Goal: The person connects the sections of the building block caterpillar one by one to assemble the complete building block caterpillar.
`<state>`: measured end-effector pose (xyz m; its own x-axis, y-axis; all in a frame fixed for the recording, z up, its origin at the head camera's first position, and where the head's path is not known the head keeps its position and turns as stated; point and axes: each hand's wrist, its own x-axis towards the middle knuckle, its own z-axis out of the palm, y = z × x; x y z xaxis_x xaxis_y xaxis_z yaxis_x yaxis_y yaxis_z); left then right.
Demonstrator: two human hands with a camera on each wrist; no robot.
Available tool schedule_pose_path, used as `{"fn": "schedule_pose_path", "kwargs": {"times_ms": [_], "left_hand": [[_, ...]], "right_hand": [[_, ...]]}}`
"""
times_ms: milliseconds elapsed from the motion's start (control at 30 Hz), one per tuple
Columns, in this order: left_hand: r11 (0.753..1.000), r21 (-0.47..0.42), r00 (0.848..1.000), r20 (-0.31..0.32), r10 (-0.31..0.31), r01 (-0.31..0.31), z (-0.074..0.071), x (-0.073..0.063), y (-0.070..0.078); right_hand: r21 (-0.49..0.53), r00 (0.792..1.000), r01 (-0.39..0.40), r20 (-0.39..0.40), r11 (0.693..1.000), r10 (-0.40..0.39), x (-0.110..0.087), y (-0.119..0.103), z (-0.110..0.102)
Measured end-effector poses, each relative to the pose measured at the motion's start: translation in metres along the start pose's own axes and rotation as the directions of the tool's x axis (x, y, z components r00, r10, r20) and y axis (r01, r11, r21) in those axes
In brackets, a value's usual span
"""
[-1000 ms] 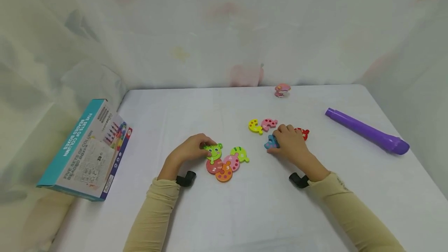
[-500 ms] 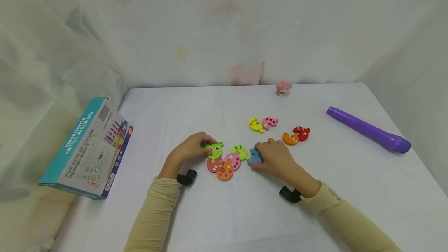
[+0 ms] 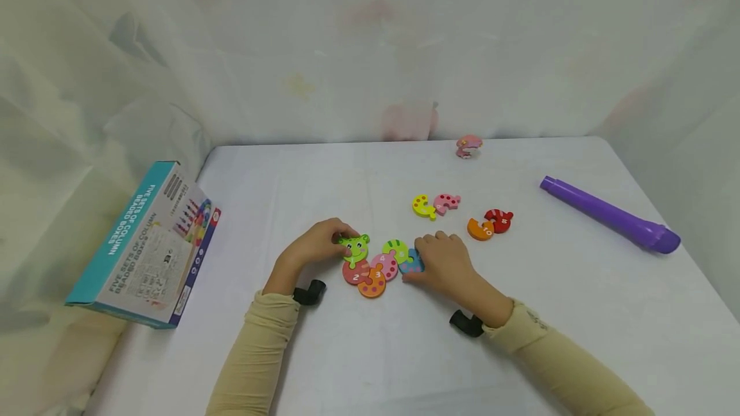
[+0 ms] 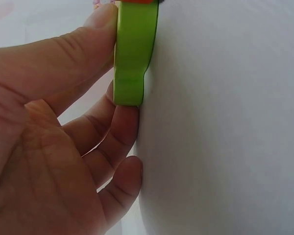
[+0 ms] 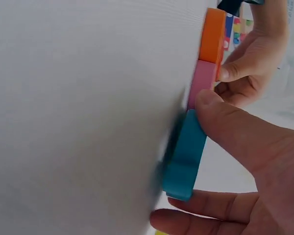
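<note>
On the white table [image 3: 370, 352], the left hand [image 3: 312, 246] pinches the green caterpillar-head puzzle piece [image 3: 357, 250] touching the red number-2 piece [image 3: 354, 273], while the right hand [image 3: 448, 265] clamps the blue puzzle piece [image 3: 411, 264] against the green number-5 piece [image 3: 396, 248].

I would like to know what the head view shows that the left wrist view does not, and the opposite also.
Only the head view shows the purple tube, the box, and the right hand holding the blue piece.

Only the left wrist view shows the palm of the left hand, and the side of the green face piece close up.

Both show the left hand pinching that green piece.
</note>
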<state>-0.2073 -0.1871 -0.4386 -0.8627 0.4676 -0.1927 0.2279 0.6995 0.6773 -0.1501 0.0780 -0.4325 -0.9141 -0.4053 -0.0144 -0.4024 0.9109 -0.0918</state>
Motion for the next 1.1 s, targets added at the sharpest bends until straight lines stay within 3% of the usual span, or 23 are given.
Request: {"fn": "schedule_pose_path", "kwargs": {"times_ms": [200, 367, 433, 533, 600, 667, 833, 933, 1100], "left_hand": [[1.000, -0.005, 1.000, 0.003, -0.012, 0.012, 0.000, 0.000, -0.001], [1.000, -0.007, 1.000, 0.006, -0.003, 0.003, -0.002, -0.002, 0.001], [1.000, -0.007, 1.000, 0.006, -0.003, 0.003, -0.002, -0.002, 0.001], [1.000, -0.009, 1.000, 0.006, -0.021, 0.021, -0.002, -0.003, 0.000], [0.999, -0.014, 0.999, 0.007, -0.032, 0.032, -0.001, -0.003, 0.000], [0.999, -0.020, 0.999, 0.006, -0.037, 0.038, -0.001, -0.004, -0.001], [1.000, -0.027, 1.000, 0.006, -0.017, 0.017, 0.001, -0.002, -0.001], [1.000, -0.022, 1.000, 0.006, -0.011, 0.011, 0.002, -0.001, 0.000], [1.000, -0.012, 1.000, 0.002, -0.013, 0.013, 0.000, 0.000, 0.000]], "right_hand": [[0.013, 0.999, -0.016, 0.037, 1.000, 0.015, 0.001, 0.002, -0.002], [0.055, 1.000, -0.028, -0.006, 0.998, 0.028, 0.008, 0.017, -0.012], [0.069, 0.999, -0.003, -0.038, 0.998, 0.006, 0.016, 0.026, -0.017], [0.075, 0.994, 0.096, -0.060, 0.993, -0.091, 0.034, 0.042, -0.023], [0.095, 0.985, 0.170, -0.032, 0.981, -0.168, 0.049, 0.052, -0.026], [0.135, 0.974, 0.217, 0.043, 0.967, -0.224, 0.064, 0.062, -0.027], [0.240, 0.937, 0.206, 0.232, 0.949, -0.262, 0.086, 0.076, -0.025], [0.229, 0.931, 0.215, 0.246, 0.949, -0.271, 0.088, 0.074, -0.025], [0.187, 0.944, 0.222, 0.206, 0.957, -0.259, 0.088, 0.067, -0.026]]}}
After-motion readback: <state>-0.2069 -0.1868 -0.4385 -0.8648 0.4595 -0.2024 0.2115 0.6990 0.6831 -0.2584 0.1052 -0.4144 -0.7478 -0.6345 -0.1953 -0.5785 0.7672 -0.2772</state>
